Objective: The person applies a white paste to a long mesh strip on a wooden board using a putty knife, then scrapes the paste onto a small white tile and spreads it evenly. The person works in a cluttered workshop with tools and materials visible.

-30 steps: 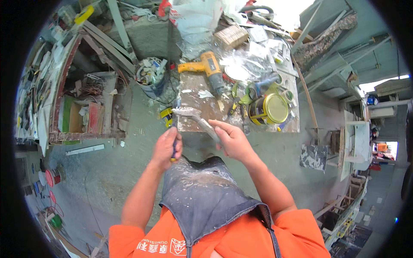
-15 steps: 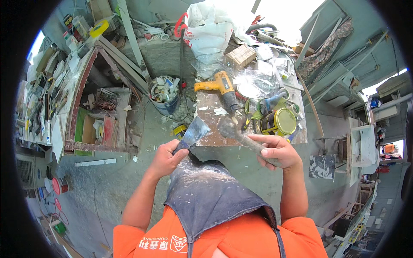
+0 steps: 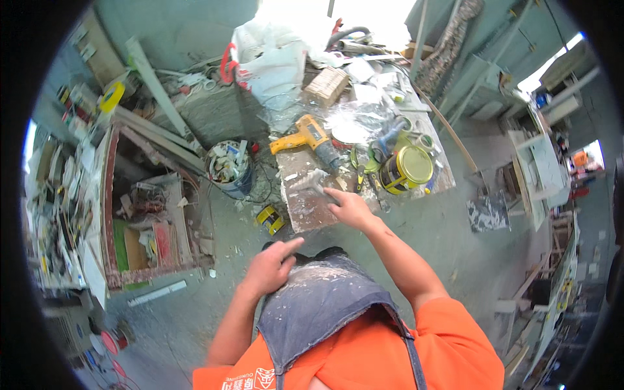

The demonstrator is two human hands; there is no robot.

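My right hand (image 3: 351, 209) reaches over the near part of the cluttered table (image 3: 304, 209), closed round the handle of a dusty, hammer-like tool (image 3: 312, 181). The tool's pale grey head shows beyond my fingertips; most of the handle is hidden under the hand. My left hand (image 3: 269, 266) is held above the dark apron (image 3: 325, 286), index finger stretched out and the other fingers curled. What those fingers hold, if anything, is hidden. A yellow heat gun (image 3: 305, 135) lies on the table beyond the right hand, its dark nozzle toward me.
A yellow-and-black can (image 3: 409, 169) stands on the table's right side, among tools and tape rolls. On the floor are a bucket of scraps (image 3: 229, 170) and a small yellow can (image 3: 270, 220). To the left stands a cabinet frame (image 3: 110, 214) filled with offcuts.
My right hand has swung left and forward over the table with the hammer-like tool. The scraper seen in my left hand no longer shows, and that index finger now extends. The view has shifted.
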